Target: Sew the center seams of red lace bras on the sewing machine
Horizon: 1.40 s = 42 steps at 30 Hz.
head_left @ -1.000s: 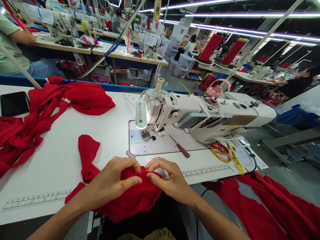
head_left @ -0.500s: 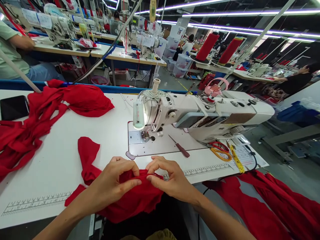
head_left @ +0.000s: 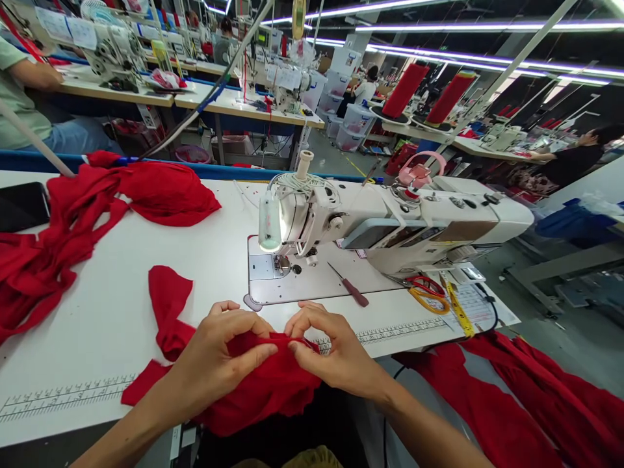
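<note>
Both hands pinch the edge of a red fabric piece point(head_left: 263, 396) at the front edge of the sewing table. My left hand point(head_left: 234, 354) is closed on the fabric, thumb and forefinger along its upper edge. Close beside it, my right hand point(head_left: 331, 348) grips the same edge between thumb and fingers. The fabric hangs below my hands over the table edge, and a strip of it lies on the table to the left. Just beyond stands a white sewing machine point(head_left: 351, 214), its needle area apart from the cloth.
A purple-handled awl point(head_left: 355, 292) lies on the machine bed. Scissors point(head_left: 429, 296) and a yellow tape measure point(head_left: 458, 309) rest at the right. More red fabric point(head_left: 166, 195) is heaped at the left by a black phone point(head_left: 24, 207). Red cloth point(head_left: 507, 396) hangs at the lower right.
My left fingers have shifted slightly along the fabric edge, while both hands keep their pinch. The whole view has turned a little to the right.
</note>
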Motion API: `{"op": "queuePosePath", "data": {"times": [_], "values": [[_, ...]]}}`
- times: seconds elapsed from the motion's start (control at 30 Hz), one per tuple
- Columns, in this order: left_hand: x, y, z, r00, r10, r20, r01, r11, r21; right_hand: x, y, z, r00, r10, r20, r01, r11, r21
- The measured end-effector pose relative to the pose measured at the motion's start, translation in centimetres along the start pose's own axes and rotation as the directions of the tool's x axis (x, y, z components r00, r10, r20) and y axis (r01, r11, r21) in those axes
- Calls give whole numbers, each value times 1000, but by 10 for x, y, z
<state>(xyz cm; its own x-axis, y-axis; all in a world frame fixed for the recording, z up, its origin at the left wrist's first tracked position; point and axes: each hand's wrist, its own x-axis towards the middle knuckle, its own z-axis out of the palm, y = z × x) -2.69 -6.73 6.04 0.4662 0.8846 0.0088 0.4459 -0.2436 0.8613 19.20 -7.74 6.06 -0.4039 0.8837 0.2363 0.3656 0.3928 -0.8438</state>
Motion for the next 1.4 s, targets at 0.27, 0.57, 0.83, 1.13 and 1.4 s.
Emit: {"op": "queuePosePath", "data": {"times": [0.27,0.57,0.83,1.13,1.4], "values": [[2,-3,0,999,52,-1,-52,998,38,-2,-3,-1,993,-117,-13,113,981,-159],[3,-4,1,997,-1,-78,4,999,31,-5,-1,3,901,-435,0,338,700,-630],[4,-5,0,1000,-5,-27,6,1000,14,13,4,-4,984,-171,53,178,963,-203],[0,-5,5,986,115,-125,-101,988,113,12,11,9,999,10,-33,-7,994,107],[-3,-2,16,942,246,-230,-178,944,278,1,14,23,971,-111,-211,107,994,-29]]}}
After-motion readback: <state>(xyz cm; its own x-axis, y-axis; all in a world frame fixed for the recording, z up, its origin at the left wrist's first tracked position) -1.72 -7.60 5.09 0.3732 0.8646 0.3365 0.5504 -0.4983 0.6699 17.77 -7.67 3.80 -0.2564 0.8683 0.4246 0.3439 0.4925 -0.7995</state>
